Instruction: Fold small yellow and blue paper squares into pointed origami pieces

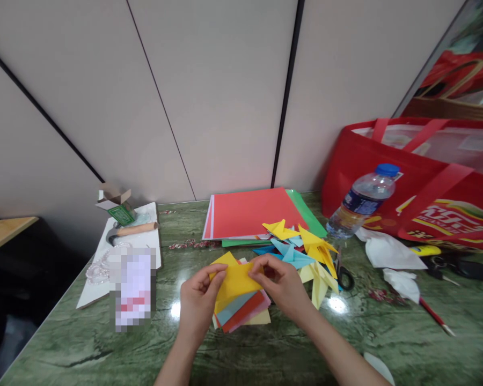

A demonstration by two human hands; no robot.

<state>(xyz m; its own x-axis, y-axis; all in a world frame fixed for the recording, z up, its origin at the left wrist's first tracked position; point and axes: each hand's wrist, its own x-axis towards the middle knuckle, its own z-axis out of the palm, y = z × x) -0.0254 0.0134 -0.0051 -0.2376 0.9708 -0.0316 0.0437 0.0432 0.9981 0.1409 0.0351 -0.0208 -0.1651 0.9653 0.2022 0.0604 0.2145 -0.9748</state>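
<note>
A folded piece of yellow paper (238, 281) is pinched between my two hands, low over the table. My left hand (201, 289) grips its left edge between thumb and fingers. At its right edge, my right hand (279, 281) pinches the upper corner. Beneath lies a fanned stack of coloured paper sheets (245, 311) in grey, orange, pink and cream. Just beyond my right hand is a pile of folded paper shapes (293, 256) in yellow, blue and pale yellow. Scissors with black handles (345, 279) lie partly under that pile.
Large red sheets (253, 212) lie against the wall. At right are a water bottle (360, 201), a red bag (426, 187), tissues (390, 249) and a red pen (434, 316). At left, a white board (99, 289) bears a green box (121, 210) and a wooden-handled tool (134, 229).
</note>
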